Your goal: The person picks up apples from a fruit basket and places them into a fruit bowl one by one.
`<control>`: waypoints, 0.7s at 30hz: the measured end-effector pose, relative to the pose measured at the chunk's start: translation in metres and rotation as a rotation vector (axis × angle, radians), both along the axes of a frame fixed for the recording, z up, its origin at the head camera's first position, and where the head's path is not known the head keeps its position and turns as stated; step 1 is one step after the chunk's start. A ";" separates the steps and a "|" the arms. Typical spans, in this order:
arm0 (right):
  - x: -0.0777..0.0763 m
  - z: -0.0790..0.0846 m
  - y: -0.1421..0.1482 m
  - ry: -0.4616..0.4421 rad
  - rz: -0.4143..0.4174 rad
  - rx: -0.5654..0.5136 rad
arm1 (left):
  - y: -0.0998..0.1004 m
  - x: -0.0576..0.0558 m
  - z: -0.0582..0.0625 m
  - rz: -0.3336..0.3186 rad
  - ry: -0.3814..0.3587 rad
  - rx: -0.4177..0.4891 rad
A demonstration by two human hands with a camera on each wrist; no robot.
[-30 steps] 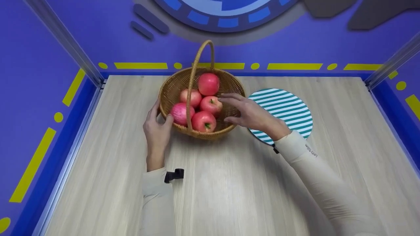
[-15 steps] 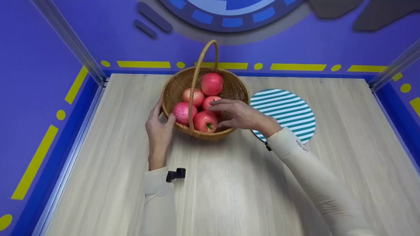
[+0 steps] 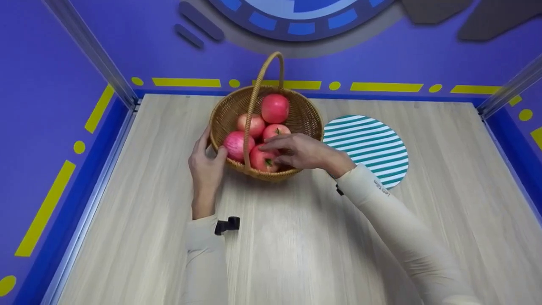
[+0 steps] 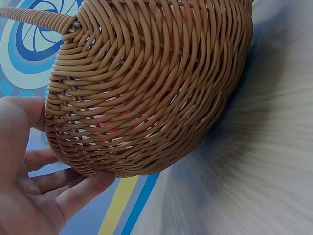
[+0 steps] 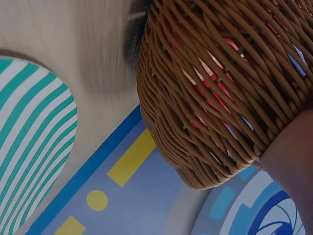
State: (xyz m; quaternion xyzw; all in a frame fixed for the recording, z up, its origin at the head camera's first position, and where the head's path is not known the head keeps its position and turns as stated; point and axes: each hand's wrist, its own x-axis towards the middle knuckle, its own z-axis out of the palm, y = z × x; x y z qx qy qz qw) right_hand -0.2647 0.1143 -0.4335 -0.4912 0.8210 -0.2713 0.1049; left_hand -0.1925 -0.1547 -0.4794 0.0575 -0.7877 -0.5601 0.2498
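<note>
A wicker basket (image 3: 311, 114) with an arched handle (image 3: 262, 67) stands on the table, holding several red apples. My left hand (image 3: 206, 169) grips the basket's left rim, thumb at the edge and fingers along the outer wall; in the left wrist view, the left hand (image 4: 29, 166) is against the weave. My right hand (image 3: 300, 151) reaches over the right rim, its extended fingers over the front apple (image 3: 261, 159) and its thumb by that apple's right side. Behind it lie a stalk-up apple (image 3: 275, 130), a back apple (image 3: 275, 108), and two more apples on the left. The right fingertips are hidden in the right wrist view.
A round mat (image 3: 372, 148) with green and white stripes lies right of the basket on the wood-grain table (image 3: 271, 245). Blue printed walls (image 3: 381, 63) enclose the back and sides, with metal posts (image 3: 95, 55) at the corners.
My right hand has moved left and toward the front of the basket, from beside the middle apple to over the front apple. My left hand keeps its hold on the rim.
</note>
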 end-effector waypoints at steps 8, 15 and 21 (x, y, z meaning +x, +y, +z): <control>-0.002 0.001 -0.007 -0.008 0.031 0.028 | 0.000 0.001 0.002 -0.003 -0.003 -0.005; -0.004 0.003 -0.013 -0.025 0.025 0.089 | -0.001 0.000 0.001 -0.004 -0.011 0.004; -0.004 0.000 -0.019 0.029 0.021 0.104 | -0.002 -0.001 -0.001 -0.006 -0.010 0.019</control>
